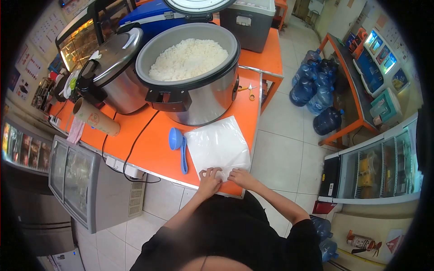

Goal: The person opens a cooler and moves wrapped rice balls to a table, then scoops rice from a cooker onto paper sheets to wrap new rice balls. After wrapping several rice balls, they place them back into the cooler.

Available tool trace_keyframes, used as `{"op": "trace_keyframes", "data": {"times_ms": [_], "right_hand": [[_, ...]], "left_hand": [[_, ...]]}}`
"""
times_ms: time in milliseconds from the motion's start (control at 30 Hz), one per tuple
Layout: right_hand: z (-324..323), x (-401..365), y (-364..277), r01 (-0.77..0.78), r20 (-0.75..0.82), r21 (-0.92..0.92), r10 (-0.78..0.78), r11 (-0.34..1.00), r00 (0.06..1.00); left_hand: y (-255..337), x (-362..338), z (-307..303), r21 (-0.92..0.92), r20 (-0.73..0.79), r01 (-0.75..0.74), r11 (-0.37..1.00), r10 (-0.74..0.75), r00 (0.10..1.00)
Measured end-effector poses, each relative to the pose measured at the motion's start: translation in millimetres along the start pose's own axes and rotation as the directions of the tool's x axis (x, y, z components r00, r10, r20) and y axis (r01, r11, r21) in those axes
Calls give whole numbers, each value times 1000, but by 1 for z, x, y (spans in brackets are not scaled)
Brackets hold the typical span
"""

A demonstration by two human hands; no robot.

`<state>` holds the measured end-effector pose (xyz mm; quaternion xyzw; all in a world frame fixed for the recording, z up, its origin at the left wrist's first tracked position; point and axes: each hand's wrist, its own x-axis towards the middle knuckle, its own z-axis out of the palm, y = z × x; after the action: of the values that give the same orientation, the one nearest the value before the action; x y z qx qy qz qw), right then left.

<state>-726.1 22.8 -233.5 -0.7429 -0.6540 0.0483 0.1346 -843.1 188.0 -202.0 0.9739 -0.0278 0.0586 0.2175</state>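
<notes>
Both hands are at the near edge of a stack of clear plastic sheets or bags (218, 142) on the orange table. My left hand (210, 180) rests on the near left corner, its fingers bent and pressed on the plastic. At the near right corner, my right hand (242, 178) has its fingers curled onto the edge. Just left of the stack lies a blue scoop (184, 156) with its bowl away from me. Beyond it stands a large open cooker (203, 101) holding white rice (189, 59).
A closed cooker (118, 74), a brown cardboard tube (96, 118), black cables (135, 144) and orange-handled scissors (252, 92) are on the table (158, 160). Blue water bottles (304, 92) stand on the floor at right. A glass-topped freezer (97, 180) is at left.
</notes>
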Motion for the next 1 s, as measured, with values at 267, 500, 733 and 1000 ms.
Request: {"op": "trace_keyframes", "data": {"times_ms": [267, 500, 733, 1000], "right_hand": [[-15, 5, -6, -46, -73, 65, 51, 997, 996], [-41, 19, -30, -105, -168, -143, 80, 984, 983], [-91, 35, -46, -263, -230, 28, 262, 964, 937], [-158, 22, -109, -290, -395, 407, 452, 867, 799]], "left_hand": [[0, 0, -3, 63, -69, -42, 997, 46, 997], [1, 6, -43, -96, -139, -18, 995, 4, 990], [-57, -16, -81, -421, -98, 66, 905, -118, 988], [-3, -25, -73, -396, -315, -115, 911, -17, 949]]}}
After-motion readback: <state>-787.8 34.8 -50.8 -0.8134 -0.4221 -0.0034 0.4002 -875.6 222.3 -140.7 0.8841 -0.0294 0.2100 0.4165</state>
